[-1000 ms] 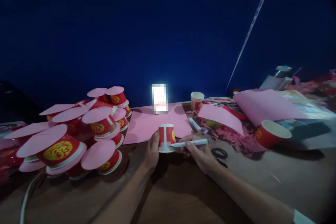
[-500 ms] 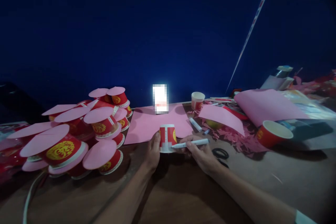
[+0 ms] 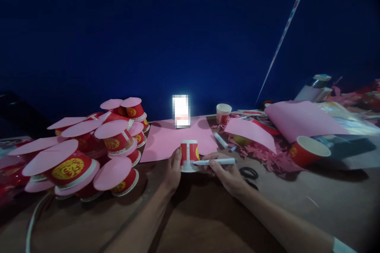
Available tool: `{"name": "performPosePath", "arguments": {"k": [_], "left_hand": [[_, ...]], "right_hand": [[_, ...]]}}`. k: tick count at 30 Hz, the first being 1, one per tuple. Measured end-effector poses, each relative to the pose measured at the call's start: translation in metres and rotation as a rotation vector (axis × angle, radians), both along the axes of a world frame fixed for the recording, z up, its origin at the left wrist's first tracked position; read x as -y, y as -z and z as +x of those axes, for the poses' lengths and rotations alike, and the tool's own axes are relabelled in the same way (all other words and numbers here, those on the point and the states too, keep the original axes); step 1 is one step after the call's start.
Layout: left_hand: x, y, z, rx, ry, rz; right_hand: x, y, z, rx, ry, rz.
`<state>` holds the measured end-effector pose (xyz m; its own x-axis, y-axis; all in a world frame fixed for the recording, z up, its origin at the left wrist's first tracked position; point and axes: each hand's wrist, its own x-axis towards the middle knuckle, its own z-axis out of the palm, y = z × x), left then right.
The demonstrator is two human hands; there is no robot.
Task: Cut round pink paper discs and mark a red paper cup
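Note:
My left hand [image 3: 173,172] grips a red paper cup [image 3: 185,151] by its left side. The cup is upside down, with its white rim at the bottom and a white strip and part of a yellow emblem on its wall. Between the fingers of my right hand [image 3: 223,172] lies a white marker [image 3: 221,161], held nearly level. Its tip points left and meets the cup's wall low down, near the rim. Some right-hand fingers are hidden behind the marker. Behind the cup a pink paper sheet [image 3: 169,138] lies flat on the table [image 3: 184,221].
On the left several red cups topped with pink paper discs [image 3: 111,172] are stacked. To the right lie black-handled scissors [image 3: 248,173], pink paper scraps [image 3: 276,158], a tipped red cup [image 3: 308,152] and a white tube [image 3: 221,140]. A bright pixelated screen [image 3: 181,111] stands at the back.
The marker has levelled out and shifted very slightly left along the cup. Both hands keep their hold.

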<state>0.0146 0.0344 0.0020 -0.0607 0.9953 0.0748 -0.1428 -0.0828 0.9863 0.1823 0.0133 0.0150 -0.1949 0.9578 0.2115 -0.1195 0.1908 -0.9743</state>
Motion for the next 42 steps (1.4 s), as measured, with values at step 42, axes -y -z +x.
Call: {"name": "performPosePath", "arguments": {"k": [42], "left_hand": [[-0.002, 0.008, 0.000, -0.037, -0.015, 0.027]], "right_hand": [[-0.003, 0.004, 0.000, -0.102, 0.052, -0.006]]}}
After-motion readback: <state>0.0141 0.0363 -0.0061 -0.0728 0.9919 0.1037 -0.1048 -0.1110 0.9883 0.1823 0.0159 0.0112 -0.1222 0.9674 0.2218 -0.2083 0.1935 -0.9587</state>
